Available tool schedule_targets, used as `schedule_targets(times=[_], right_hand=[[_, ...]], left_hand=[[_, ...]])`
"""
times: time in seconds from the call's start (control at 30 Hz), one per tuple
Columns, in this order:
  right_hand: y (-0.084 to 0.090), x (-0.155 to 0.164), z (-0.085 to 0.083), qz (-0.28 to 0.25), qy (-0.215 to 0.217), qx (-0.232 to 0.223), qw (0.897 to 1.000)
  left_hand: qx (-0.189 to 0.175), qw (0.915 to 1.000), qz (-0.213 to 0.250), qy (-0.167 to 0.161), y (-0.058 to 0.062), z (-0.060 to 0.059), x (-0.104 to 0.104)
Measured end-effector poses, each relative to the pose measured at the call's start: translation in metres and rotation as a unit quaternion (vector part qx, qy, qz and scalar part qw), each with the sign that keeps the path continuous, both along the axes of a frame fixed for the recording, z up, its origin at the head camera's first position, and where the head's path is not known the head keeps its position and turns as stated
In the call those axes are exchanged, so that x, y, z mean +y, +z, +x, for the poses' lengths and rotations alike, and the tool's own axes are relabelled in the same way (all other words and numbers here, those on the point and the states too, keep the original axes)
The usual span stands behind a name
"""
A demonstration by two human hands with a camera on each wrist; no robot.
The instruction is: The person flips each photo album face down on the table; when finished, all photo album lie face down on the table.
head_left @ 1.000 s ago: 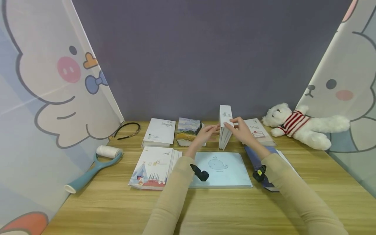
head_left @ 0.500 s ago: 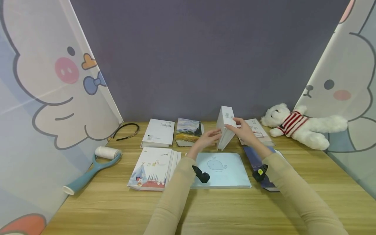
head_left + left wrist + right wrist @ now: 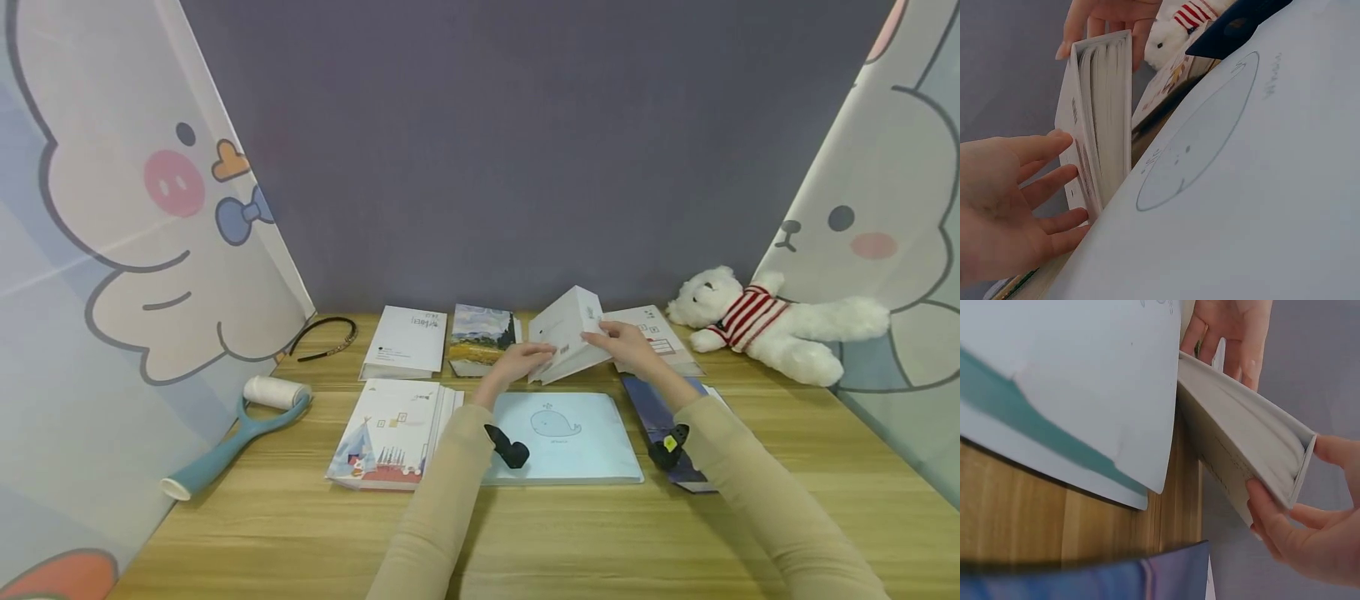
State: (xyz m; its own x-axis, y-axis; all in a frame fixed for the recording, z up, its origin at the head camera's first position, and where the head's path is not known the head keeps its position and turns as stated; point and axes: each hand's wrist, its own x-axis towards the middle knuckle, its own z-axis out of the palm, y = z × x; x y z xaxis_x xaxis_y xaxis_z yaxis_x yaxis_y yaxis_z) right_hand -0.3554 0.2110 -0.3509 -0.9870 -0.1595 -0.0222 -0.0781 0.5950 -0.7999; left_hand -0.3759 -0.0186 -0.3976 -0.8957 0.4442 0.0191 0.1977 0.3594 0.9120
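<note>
A thick white hardcover book (image 3: 566,327) leans to the left above the back of the table. My right hand (image 3: 633,348) grips its raised spine end, thumb on one cover and fingers on the other, as the right wrist view (image 3: 1322,531) shows. On the lower left side, my left hand (image 3: 520,365) touches the cover with extended fingers; the left wrist view shows their tips against that cover. Just in front lies a light blue whale-cover book (image 3: 577,446). A painting-cover book (image 3: 480,329) lies to the left, and a pale illustrated book (image 3: 660,333) to the right.
On the left lie a white book (image 3: 405,337), a tent-cover book (image 3: 390,425), a black loop-shaped band (image 3: 324,337) and a blue-handled roller (image 3: 247,425). A dark blue book (image 3: 651,404) and a white teddy bear (image 3: 780,321) lie right. A grey panel (image 3: 525,150) stands behind.
The white book has tipped from nearly upright over to the left, showing its printed cover. My right hand has lowered slightly with it; my left hand stays at its left side.
</note>
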Motion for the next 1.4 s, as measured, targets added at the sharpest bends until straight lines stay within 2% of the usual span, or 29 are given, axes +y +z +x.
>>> schedule_targets(times=[0.27,0.57,0.77,0.87,1.1,1.27,1.4], right_hand=[[-0.001,0.003,-0.002,-0.031,0.004,-0.040,0.999],[-0.003,0.001,-0.004,-0.001,-0.004,-0.080,0.997],[-0.003,-0.001,-0.005,0.040,0.004,-0.084,0.996],[-0.007,-0.001,-0.008,0.047,0.017,-0.089,0.995],[-0.015,-0.001,-0.011,0.102,0.033,-0.100,0.989],[-0.014,-0.007,-0.008,0.072,0.053,-0.099,0.991],[-0.013,-0.012,-0.009,0.072,0.058,-0.095,0.991]], left_hand=[[-0.002,0.9990,-0.044,-0.004,-0.002,-0.001,-0.003],[-0.019,0.9981,-0.059,0.005,-0.002,0.000,-0.010],[-0.023,0.9976,-0.062,0.017,-0.001,0.002,-0.012],[-0.023,0.9976,-0.061,0.024,-0.002,0.001,-0.013],[-0.022,0.9973,-0.063,0.031,-0.001,0.000,-0.012],[-0.002,0.9970,-0.075,0.018,-0.002,-0.001,-0.011],[0.005,0.9970,-0.076,0.012,-0.004,-0.002,-0.011]])
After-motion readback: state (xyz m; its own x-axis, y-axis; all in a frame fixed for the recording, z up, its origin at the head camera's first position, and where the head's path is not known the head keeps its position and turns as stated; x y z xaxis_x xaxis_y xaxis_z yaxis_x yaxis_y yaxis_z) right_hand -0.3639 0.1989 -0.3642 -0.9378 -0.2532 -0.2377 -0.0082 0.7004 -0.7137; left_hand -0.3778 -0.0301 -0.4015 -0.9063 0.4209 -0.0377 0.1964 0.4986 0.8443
